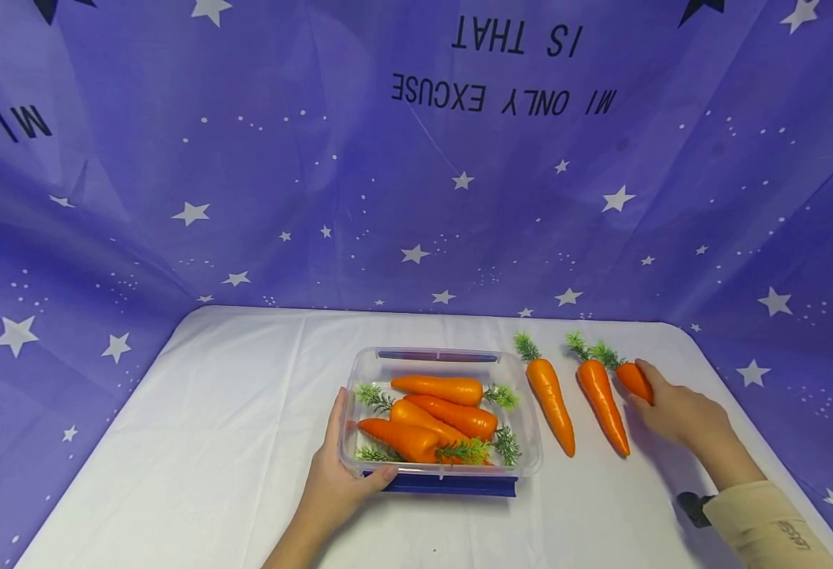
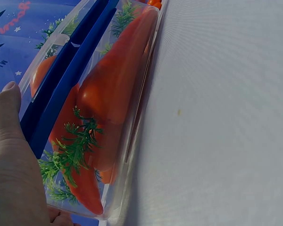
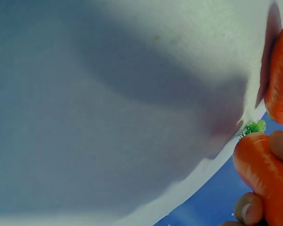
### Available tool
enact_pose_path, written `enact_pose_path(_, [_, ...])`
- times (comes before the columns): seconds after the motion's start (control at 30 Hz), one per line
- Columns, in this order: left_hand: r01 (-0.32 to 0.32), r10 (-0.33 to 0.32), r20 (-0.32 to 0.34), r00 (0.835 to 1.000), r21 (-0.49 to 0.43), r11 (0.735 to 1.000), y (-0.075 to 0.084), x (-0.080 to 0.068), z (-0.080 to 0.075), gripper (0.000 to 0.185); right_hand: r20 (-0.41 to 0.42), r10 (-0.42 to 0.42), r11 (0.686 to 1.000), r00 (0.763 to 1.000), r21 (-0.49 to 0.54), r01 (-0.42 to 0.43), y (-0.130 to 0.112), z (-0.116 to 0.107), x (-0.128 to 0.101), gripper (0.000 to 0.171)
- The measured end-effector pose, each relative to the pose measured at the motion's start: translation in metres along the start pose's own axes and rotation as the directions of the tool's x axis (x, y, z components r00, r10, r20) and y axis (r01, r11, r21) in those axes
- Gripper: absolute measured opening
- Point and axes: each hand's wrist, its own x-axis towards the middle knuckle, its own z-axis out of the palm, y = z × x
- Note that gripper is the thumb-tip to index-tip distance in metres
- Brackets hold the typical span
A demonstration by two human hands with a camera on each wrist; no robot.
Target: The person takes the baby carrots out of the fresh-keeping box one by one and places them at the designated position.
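White cloth covers our counter [image 1: 231,442], with a purple starred backdrop [image 1: 175,197] hung behind and around it. We curl our right hand [image 1: 680,411] around the rightmost carrot [image 1: 633,381], fingers closed over its body near the counter's right edge. Two more loose carrots lie just beside it: the middle carrot [image 1: 603,403] close by, the left carrot [image 1: 552,399] next to the clear container [image 1: 523,466]. So we count three carrots outside, and about four inside the container. Our left hand [image 1: 338,478] grips the container's near left corner, thumb on the rim by the blue clip [image 1: 452,484]. Open cloth lies to the left and along the near edge
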Motion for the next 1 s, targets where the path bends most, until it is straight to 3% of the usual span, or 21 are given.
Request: enact_pose_path(1.0, [-0.016, 0.016, -0.011, 1.0, 0.014, 1.0, -0.0007, 0.0005, 0.0005, 0.121, 0.122, 0.007, 1.0, 0.992, -0.022, -0.005, 0.0015, 0.0059, -0.0006, 0.09])
